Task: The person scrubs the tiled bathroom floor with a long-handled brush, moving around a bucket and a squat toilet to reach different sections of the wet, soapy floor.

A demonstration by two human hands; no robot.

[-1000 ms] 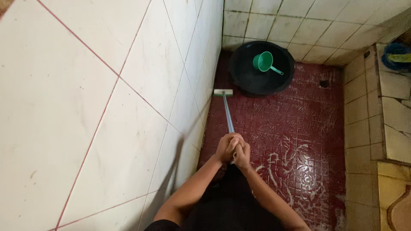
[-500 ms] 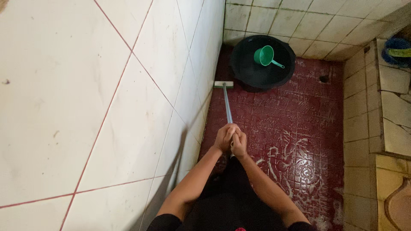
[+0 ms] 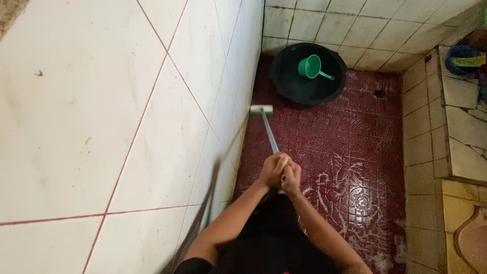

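Both my hands grip the top of a long-handled floor brush. My left hand and my right hand are clasped together around its pale handle. The white brush head rests on the wet dark red tiled floor, right against the base of the white tiled wall on my left. White soapy foam streaks the floor to the right of my hands.
A black round basin stands in the far corner with a green plastic scoop inside it. A small floor drain lies to its right. A raised beige tiled ledge runs along the right side, with a blue object on it.
The brush head has slid along the wall base, a little nearer to me and away from the basin. My hands keep their grip on the handle.
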